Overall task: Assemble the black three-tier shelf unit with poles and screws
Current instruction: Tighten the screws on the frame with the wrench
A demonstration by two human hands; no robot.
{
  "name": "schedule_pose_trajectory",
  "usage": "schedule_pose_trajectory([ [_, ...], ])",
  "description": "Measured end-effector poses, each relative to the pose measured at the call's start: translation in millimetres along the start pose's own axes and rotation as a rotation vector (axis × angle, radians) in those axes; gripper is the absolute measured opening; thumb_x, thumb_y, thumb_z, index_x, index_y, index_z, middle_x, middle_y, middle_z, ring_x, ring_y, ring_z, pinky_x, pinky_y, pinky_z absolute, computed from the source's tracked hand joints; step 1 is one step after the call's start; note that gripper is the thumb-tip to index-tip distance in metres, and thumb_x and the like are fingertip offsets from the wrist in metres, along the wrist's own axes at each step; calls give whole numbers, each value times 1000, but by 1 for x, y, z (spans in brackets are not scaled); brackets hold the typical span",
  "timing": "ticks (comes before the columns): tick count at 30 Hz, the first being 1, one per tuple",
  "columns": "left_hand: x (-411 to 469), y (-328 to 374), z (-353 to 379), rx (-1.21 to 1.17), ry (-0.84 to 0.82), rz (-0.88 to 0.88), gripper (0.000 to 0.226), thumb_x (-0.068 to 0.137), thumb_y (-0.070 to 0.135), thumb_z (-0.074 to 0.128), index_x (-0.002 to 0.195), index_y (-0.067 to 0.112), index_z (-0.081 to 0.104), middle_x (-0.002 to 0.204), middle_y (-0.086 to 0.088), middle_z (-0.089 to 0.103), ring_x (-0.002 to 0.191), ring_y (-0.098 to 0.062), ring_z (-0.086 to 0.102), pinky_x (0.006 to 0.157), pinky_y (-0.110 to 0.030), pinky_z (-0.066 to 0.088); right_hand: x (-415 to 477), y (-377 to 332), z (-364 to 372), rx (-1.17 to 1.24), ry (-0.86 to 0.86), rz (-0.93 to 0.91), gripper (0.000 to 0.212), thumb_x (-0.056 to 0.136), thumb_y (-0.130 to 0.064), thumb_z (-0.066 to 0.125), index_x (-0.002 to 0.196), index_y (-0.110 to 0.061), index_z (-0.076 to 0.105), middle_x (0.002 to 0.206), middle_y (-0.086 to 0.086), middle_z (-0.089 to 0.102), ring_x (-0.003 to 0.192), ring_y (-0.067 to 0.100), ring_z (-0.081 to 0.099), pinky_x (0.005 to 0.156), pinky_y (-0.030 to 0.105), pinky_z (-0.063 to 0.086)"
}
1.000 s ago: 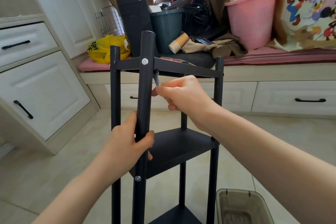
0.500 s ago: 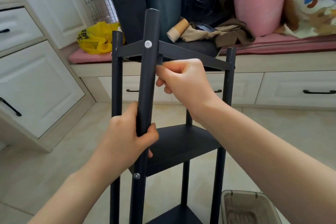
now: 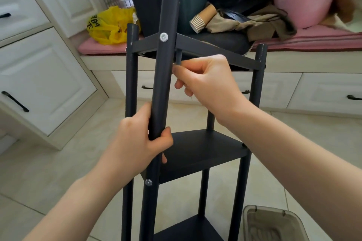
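Three black tiers of the shelf unit (image 3: 201,150) stand on the tiled floor (image 3: 58,172) before you. Your left hand (image 3: 141,143) curls round the near pole (image 3: 165,76); your right hand (image 3: 207,82) has its grip pinched on a small grey tool (image 3: 178,58) under the top tier (image 3: 215,49).

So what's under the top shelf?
The right hand pinches a small grey tool just beneath the top shelf. Its upper end is covered, so what it meets cannot be seen.
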State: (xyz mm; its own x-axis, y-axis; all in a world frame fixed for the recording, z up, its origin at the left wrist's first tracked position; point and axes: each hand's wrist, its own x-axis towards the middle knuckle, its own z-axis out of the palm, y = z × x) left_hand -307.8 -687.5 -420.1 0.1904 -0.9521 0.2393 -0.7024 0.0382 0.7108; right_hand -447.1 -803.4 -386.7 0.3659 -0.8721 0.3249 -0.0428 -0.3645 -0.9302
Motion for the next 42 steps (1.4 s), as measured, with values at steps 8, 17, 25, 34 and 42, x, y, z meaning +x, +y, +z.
schedule_pose_trajectory([
  [8,-27,12,-1,61,28,7,29,87,14,66,82,28,41,65,5,70,45,-11,68,43,-10,43,-24,-7,10,76,38,-100,18,95,-9,62,85,-3,76,68,4,70,55,7,62,56,21,50],
  [17,-50,16,4,69,76,52,22,85,23,65,85,28,43,54,-6,62,43,-7,66,41,-13,46,-47,-8,23,41,122,-178,17,96,-7,61,89,-5,76,71,3,71,63,12,67,63,28,60],
  [25,-48,11,2,35,50,37,22,86,23,66,89,29,45,68,-3,63,45,-9,67,41,-22,51,-42,-5,20,-24,106,-168,17,97,-11,62,103,-5,76,79,6,73,65,12,68,67,28,60],
  [34,-43,1,-6,9,45,33,20,85,23,65,87,27,46,60,-8,62,45,-10,68,41,-15,47,-37,-4,34,-144,169,-242,17,97,-13,62,99,-6,77,79,1,73,65,7,68,68,19,57],
  [42,-62,-3,-15,7,40,17,26,89,15,67,84,26,43,61,-12,62,45,-13,68,40,-16,46,-50,-14,63,-53,221,-250,11,94,-6,65,95,-3,75,84,9,75,77,21,72,73,41,61],
])
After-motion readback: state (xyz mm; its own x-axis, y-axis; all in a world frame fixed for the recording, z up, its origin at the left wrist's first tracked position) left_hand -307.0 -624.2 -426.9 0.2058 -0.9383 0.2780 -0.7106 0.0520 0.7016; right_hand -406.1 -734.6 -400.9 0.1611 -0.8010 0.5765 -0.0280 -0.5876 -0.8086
